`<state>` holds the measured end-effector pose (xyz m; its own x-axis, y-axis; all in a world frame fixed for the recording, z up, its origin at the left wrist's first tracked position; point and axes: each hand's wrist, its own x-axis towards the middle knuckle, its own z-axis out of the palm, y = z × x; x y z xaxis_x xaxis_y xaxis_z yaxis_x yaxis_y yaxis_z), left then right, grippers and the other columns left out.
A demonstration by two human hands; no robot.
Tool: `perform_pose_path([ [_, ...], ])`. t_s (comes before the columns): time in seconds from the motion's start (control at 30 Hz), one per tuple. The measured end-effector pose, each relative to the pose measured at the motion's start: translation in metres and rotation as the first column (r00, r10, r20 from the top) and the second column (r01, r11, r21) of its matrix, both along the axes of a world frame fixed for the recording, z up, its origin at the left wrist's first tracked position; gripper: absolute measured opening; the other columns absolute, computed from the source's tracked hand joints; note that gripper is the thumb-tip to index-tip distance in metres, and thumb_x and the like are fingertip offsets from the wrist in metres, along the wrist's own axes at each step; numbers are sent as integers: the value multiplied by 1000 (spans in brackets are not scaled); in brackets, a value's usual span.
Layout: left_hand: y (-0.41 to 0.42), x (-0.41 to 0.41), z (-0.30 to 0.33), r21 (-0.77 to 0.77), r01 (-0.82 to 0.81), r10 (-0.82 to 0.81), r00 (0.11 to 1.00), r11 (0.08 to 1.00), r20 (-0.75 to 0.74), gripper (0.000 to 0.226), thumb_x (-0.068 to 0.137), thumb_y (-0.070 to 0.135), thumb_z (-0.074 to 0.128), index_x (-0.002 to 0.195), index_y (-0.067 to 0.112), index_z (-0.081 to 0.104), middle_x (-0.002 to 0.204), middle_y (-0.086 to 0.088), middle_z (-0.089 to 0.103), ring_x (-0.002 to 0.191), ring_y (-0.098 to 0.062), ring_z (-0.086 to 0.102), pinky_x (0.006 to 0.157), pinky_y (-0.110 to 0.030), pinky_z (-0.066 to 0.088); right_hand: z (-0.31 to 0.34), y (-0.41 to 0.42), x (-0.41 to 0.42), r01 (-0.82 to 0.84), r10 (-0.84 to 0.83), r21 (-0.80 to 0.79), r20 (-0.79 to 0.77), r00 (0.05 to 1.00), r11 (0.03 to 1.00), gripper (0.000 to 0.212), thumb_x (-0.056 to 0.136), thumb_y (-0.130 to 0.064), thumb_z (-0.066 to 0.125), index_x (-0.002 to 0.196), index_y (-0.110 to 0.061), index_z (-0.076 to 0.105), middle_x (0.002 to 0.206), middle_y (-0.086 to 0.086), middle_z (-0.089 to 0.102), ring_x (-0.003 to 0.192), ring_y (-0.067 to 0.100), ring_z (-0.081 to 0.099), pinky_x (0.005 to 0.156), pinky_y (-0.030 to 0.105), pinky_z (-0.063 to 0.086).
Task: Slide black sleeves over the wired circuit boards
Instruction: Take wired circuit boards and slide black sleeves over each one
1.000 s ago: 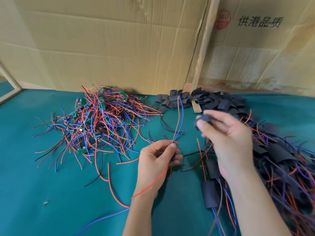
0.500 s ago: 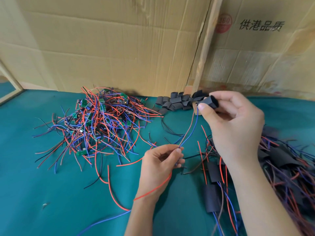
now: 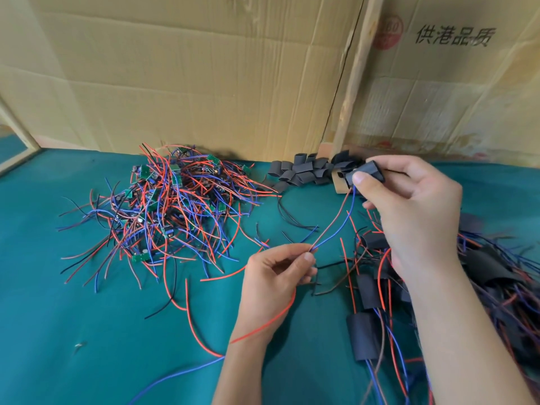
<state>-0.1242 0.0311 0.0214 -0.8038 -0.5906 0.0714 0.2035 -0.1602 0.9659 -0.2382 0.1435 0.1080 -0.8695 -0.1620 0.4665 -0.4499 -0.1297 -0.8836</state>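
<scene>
My right hand (image 3: pixel 409 209) pinches a black sleeve (image 3: pixel 366 172) between thumb and fingers, raised over the back of the table. A red and a blue wire (image 3: pixel 336 223) run down from the sleeve to my left hand (image 3: pixel 280 276), which pinches them at its fingertips. More red and blue wire trails out below my left wrist. The board on these wires is hidden from view. A tangled heap of unsleeved green boards with wires (image 3: pixel 175 206) lies on the left. Loose black sleeves (image 3: pixel 304 171) are piled at the back.
Finished sleeved boards (image 3: pixel 365 334) with their wires lie in a heap on the right. The work lies on a green cloth (image 3: pixel 87 346). Cardboard sheets (image 3: pixel 204 77) and a wooden post (image 3: pixel 353 83) stand behind the table. A small wooden block (image 3: pixel 340 184) sits by the sleeve pile.
My right hand has lifted the black sleeve up and back, away from my left hand, and the red and blue wires now run through it. My left hand stayed nearly still.
</scene>
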Motion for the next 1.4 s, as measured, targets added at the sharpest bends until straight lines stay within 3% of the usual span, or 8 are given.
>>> perform_pose_path([
  [0.2, -1, 1, -1, 43, -18, 18, 1000, 999, -10, 19, 90, -9, 64, 90, 5, 75, 71, -8, 72, 63, -16, 70, 62, -23, 58, 1, 4, -3, -79, 79, -2, 67, 995, 997, 21, 84, -2, 78, 94, -19, 75, 78, -5, 78, 59, 7, 63, 55, 16, 48],
  [0.37, -1, -1, -1, 56, -30, 30, 999, 998, -12, 17, 91, -10, 62, 89, 3, 74, 67, -7, 70, 60, -15, 68, 59, -21, 56, 4, 14, -9, -66, 88, -131, 174, 981, 989, 17, 82, -3, 79, 95, -14, 76, 81, 1, 77, 66, 15, 64, 57, 21, 48],
  [0.57, -1, -1, 0, 69, -51, 51, 999, 996, -3, 17, 91, -9, 63, 89, 3, 74, 68, -8, 71, 61, -16, 69, 58, -20, 56, 15, 16, -3, -23, 23, -5, -72, 997, 1000, 17, 76, -13, 79, 85, -25, 74, 75, -10, 77, 58, 3, 64, 57, 17, 50],
  [0.63, -1, -2, -1, 76, -56, 56, 998, 996, -2, 17, 91, -9, 63, 89, 4, 75, 69, -8, 71, 61, -16, 69, 58, -20, 56, 14, 12, 1, 13, -4, 67, -129, 992, 998, 16, 77, -16, 81, 85, -28, 74, 77, -11, 78, 60, 4, 66, 63, 23, 54],
  [0.97, 0, -2, -3, 17, -41, 41, 999, 999, -11, 24, 90, -10, 64, 84, 9, 76, 68, -7, 71, 61, -15, 68, 60, -20, 56, 0, 1, 6, 175, -131, 231, -195, 972, 957, 16, 78, -26, 83, 91, -25, 73, 79, -15, 77, 74, 7, 73, 76, 38, 60],
  [1.1, 0, -1, -2, 22, -37, 37, 999, 999, -21, 23, 90, -10, 64, 85, 9, 76, 69, -7, 71, 62, -15, 68, 61, -21, 57, -5, 4, -1, -22, 19, 218, 16, 1000, 976, 18, 76, -20, 85, 91, -24, 76, 80, -8, 79, 70, 10, 72, 64, 32, 57],
  [1.23, 0, -1, -3, 27, -19, 20, 999, 999, -35, 22, 91, -10, 62, 91, 8, 75, 73, -8, 73, 64, -13, 70, 62, -21, 57, -14, 1, -1, -280, 215, 218, 280, 935, 935, 27, 76, -10, 86, 98, -18, 74, 82, 3, 79, 68, 14, 71, 56, 19, 51],
  [1.4, -4, 0, -2, 48, -24, 28, 996, 999, -82, 33, 91, -11, 63, 120, 5, 67, 95, -21, 75, 76, -19, 75, 71, -25, 58, -31, -17, 13, -473, 367, 235, 381, 849, 849, 24, 79, -2, 82, 99, -10, 71, 81, 12, 78, 67, 16, 68, 56, 21, 51],
])
